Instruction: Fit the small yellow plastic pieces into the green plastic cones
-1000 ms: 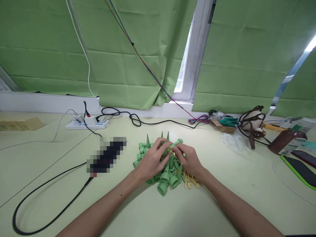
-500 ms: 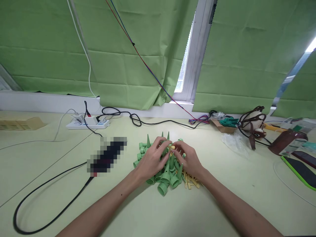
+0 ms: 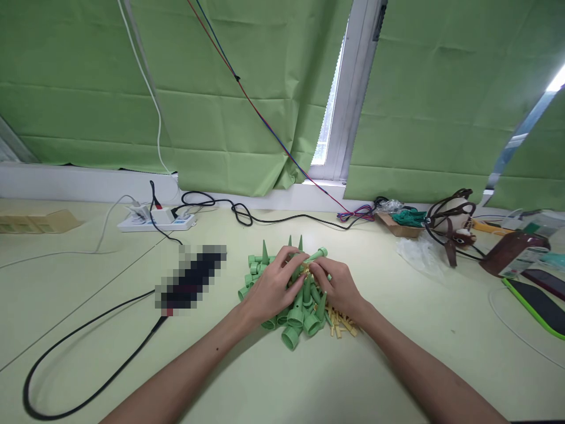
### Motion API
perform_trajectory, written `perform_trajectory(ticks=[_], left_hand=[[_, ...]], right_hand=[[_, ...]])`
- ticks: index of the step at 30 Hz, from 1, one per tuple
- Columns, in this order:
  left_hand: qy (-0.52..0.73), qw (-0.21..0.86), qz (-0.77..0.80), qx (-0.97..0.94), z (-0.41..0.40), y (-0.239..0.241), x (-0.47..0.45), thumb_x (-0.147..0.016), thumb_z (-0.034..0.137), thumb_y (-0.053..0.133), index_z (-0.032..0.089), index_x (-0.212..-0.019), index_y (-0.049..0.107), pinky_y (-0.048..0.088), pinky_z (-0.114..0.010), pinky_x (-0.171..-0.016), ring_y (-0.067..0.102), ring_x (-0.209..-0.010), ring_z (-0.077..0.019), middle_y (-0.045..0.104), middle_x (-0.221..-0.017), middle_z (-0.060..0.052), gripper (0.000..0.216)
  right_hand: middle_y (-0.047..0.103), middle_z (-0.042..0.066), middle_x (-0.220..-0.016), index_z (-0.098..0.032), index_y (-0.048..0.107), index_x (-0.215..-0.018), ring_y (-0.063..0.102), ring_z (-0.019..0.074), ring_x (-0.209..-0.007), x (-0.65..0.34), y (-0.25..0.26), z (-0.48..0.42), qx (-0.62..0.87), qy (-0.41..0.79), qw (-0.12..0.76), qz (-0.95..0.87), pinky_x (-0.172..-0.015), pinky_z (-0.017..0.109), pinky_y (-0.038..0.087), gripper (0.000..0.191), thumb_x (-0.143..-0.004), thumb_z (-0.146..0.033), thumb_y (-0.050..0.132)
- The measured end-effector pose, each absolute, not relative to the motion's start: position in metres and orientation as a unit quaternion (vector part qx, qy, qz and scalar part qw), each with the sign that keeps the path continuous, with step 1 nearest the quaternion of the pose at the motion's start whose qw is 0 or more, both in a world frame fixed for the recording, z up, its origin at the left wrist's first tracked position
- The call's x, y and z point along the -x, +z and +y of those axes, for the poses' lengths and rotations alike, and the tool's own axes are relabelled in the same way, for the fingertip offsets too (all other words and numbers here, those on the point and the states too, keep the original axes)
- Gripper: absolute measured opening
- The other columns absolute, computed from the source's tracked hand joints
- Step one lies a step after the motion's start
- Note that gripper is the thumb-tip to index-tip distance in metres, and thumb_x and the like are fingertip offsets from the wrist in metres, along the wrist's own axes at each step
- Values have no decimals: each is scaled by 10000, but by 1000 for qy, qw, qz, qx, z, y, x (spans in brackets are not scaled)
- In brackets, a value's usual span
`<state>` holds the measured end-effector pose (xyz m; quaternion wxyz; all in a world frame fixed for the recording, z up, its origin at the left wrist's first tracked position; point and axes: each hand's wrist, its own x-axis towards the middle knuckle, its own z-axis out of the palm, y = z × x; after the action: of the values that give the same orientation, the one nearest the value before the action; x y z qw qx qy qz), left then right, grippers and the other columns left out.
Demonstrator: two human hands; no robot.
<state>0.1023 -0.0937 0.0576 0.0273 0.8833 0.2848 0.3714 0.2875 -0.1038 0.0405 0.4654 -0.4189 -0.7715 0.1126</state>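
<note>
Both hands meet over a heap of green plastic spikes with pointed tips and hollow round caps. My left hand is on the left, its fingers bent and its thumb and fingertips closed at a small yellow plastic piece. From the right, my right hand pinches at the same yellow piece, which its fingertips partly cover. Whether a green spike is also held under the fingers is hidden. More small yellow pieces lie in a loose pile below my right hand.
A pixelated dark object with a black cable lies to the left. Behind it is a white power strip. At the right stand a cardboard box, a plastic bag, a brown container and a green-edged phone.
My right fingers have drawn together and shifted slightly left over the yellow piece, which shows less now. A green spike behind my right hand is more visible. My left hand has barely moved.
</note>
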Motion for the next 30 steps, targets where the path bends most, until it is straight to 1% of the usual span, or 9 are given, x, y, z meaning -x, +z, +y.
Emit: perform_trajectory(ticks=[3,8,10,12,13,15,21,26,30], left_hand=[[372,24,280,-885,-94,58,-103,-965,200,459,227,-1265,457,506,-293,-677,532,-674,-110,495,-1206,-108,302],[374,25,290,-881,-94,60,-103,-961,194,461,223,-1262,464,509,-291,-692,559,-718,-122,494,-1199,-103,302],[376,24,295,-878,-94,59,-103,-960,198,465,224,-1260,468,504,-289,-680,556,-714,-121,491,-1200,-101,301],[376,25,299,-877,-93,58,-102,-959,199,469,229,-1267,465,503,-287,-674,556,-716,-121,490,-1202,-102,309],[378,27,299,-876,-92,58,-102,-958,195,471,231,-1272,463,506,-287,-681,563,-731,-124,489,-1204,-102,317],[382,29,297,-875,-92,57,-102,-953,181,474,232,-1277,460,512,-286,-697,579,-770,-135,489,-1202,-103,328],[373,32,293,-880,-94,59,-102,-952,170,465,234,-1258,464,504,-290,-687,553,-718,-121,491,-1194,-102,313],[366,33,294,-883,-94,59,-102,-957,180,452,229,-1264,462,515,-299,-689,553,-700,-116,490,-1212,-108,310],[366,28,289,-884,-93,57,-102,-961,200,456,227,-1269,460,524,-306,-701,570,-723,-127,495,-1205,-112,309]], right_hand=[[448,-28,-573,-201,447,-648,392,117,-519,-287,39,-102,428,108,461,-770,-541,259,324,416,-1022,-351,346],[495,-16,-585,-198,486,-663,444,124,-538,-288,40,-104,439,119,477,-753,-561,263,353,423,-1024,-363,340],[552,-4,-648,-194,549,-761,474,129,-571,-288,42,-105,437,129,485,-747,-585,263,383,340,-1014,-352,383],[620,19,-761,-191,586,-934,511,133,-612,-288,42,-106,426,146,492,-745,-601,259,419,210,-991,-342,452],[642,33,-824,-190,582,-1008,527,135,-630,-288,42,-107,418,153,495,-747,-600,257,433,179,-978,-335,483],[657,53,-900,-189,571,-1068,547,138,-651,-288,40,-107,401,154,497,-754,-599,258,451,174,-958,-313,517],[649,46,-847,-192,589,-984,551,145,-664,-288,38,-106,393,146,487,-766,-648,277,452,152,-979,-282,467],[605,18,-739,-188,592,-884,512,139,-631,-288,41,-106,402,136,475,-771,-625,267,412,221,-996,-287,429],[537,-2,-651,-195,535,-743,465,132,-583,-287,40,-103,415,107,467,-774,-586,262,373,321,-1006,-303,387]])
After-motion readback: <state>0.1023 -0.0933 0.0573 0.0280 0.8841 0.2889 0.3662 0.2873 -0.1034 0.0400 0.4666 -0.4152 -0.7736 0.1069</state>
